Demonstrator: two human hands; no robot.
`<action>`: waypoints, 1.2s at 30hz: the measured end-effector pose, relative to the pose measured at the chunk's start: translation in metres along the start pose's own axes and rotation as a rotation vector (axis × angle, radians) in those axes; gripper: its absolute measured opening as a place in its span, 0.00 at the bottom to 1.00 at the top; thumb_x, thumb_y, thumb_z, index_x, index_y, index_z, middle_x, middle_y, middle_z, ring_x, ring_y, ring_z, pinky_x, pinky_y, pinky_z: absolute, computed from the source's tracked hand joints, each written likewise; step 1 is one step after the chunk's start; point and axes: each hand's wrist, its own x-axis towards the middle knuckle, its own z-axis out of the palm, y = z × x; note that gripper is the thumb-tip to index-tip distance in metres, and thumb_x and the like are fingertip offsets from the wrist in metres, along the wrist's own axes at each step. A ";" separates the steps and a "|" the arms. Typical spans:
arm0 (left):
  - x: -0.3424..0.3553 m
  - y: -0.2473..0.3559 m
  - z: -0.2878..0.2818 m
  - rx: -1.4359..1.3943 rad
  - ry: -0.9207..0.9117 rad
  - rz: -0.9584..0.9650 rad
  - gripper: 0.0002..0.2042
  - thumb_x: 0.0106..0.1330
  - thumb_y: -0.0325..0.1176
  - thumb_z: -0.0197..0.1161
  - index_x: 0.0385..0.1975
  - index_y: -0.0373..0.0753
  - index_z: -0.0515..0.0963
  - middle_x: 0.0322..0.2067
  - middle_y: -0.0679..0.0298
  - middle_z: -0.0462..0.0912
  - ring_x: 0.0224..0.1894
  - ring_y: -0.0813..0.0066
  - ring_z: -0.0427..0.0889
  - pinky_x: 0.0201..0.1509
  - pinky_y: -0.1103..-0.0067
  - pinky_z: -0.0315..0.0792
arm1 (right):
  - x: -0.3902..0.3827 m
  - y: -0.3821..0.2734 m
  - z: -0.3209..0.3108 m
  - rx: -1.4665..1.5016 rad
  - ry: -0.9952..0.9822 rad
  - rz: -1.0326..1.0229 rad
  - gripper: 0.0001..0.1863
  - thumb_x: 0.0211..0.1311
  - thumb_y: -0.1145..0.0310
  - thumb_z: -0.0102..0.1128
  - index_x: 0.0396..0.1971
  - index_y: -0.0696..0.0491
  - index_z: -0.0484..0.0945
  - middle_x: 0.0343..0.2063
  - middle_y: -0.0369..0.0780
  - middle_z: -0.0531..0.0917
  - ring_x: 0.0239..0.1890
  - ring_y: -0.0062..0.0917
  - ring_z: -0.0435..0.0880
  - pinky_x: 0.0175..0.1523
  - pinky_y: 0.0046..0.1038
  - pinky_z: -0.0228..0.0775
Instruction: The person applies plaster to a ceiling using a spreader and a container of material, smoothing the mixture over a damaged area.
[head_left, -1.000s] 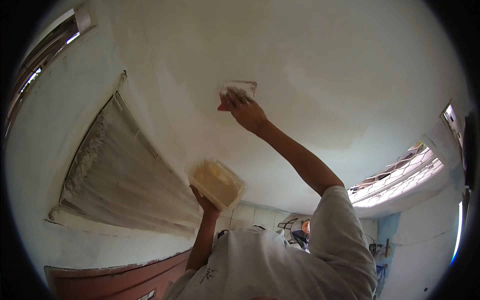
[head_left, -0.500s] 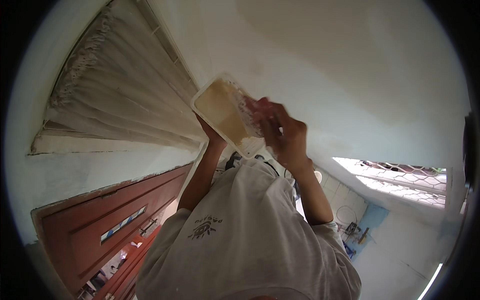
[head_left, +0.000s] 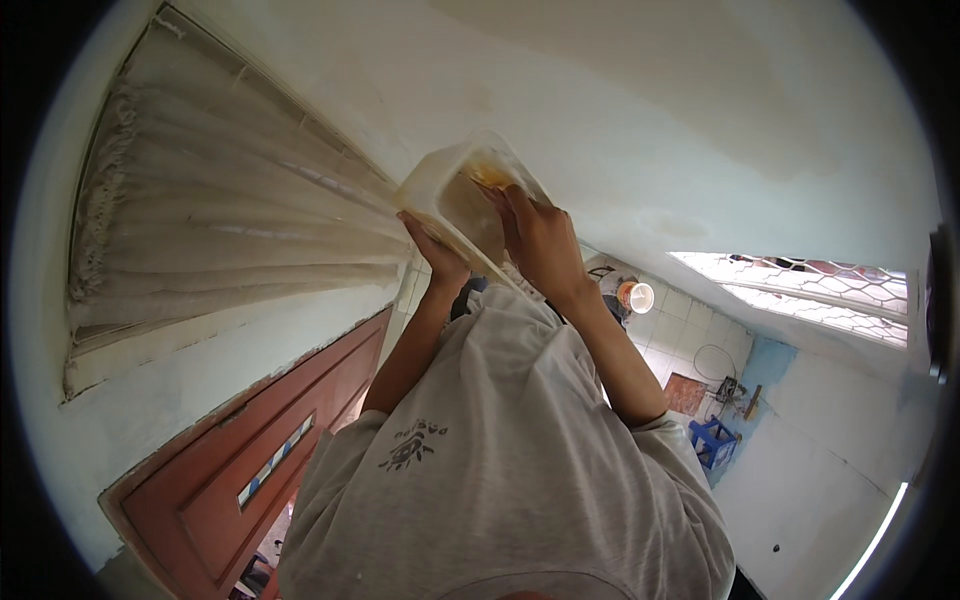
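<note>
Clamped on the rectangular plastic tub (head_left: 428, 188), left hand (head_left: 438, 256) should brace it steadily against right hand (head_left: 545, 243) reaching inside, whose grip cannot be told.

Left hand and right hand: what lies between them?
The pale tub, seen in the head view: the left hand supports its outside, the right hand is at its open side.

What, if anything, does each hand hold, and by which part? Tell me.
Left hand: pale rectangular plastic tub, by its outer wall. Right hand: in the tub; its hold cannot be told.
</note>
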 end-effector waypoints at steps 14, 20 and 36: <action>-0.005 -0.006 -0.007 0.106 -0.084 0.054 0.42 0.71 0.74 0.30 0.72 0.45 0.58 0.68 0.58 0.62 0.70 0.59 0.63 0.73 0.62 0.61 | -0.006 0.011 0.018 0.300 0.082 0.067 0.06 0.66 0.76 0.57 0.36 0.64 0.75 0.26 0.57 0.83 0.29 0.51 0.84 0.35 0.46 0.76; -0.003 -0.012 -0.024 -0.003 -0.014 -0.073 0.43 0.70 0.75 0.31 0.72 0.45 0.57 0.68 0.58 0.62 0.70 0.59 0.64 0.73 0.62 0.62 | -0.015 0.013 0.012 0.137 -0.136 0.194 0.10 0.64 0.77 0.60 0.44 0.62 0.78 0.31 0.52 0.86 0.32 0.48 0.85 0.36 0.41 0.77; 0.021 0.004 0.002 -0.088 0.005 0.012 0.38 0.74 0.70 0.33 0.74 0.49 0.55 0.70 0.64 0.63 0.70 0.62 0.64 0.73 0.64 0.62 | 0.005 0.013 -0.075 1.484 0.269 0.451 0.19 0.71 0.71 0.60 0.58 0.58 0.70 0.51 0.38 0.80 0.49 0.19 0.81 0.52 0.26 0.76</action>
